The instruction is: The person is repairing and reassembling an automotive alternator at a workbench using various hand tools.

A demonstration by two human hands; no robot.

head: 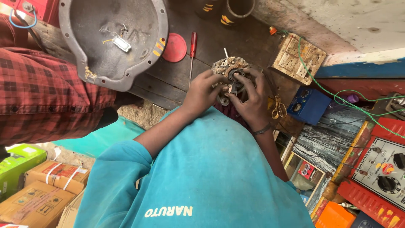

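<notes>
Both my hands are closed around a round, grimy metal motor part (pixel 230 67) with copper-coloured windings, held over a dark wooden bench (pixel 219 38). My left hand (pixel 201 92) grips its left side. My right hand (pixel 252 101), with a thin band at the wrist, holds the right side, its fingertips pressing a small dark piece at the part's centre. My teal sleeves and shirt fill the lower part of the view.
A person in a red checked shirt (pixel 38 84) is at the left beside a grey metal dome cover (pixel 114 42). On the bench lie a red screwdriver (pixel 193 46), a red disc (pixel 174 47), a switchboard (pixel 298 57), yellow-handled scissors (pixel 277 107), a blue box (pixel 309 105) and a red meter unit (pixel 379 169).
</notes>
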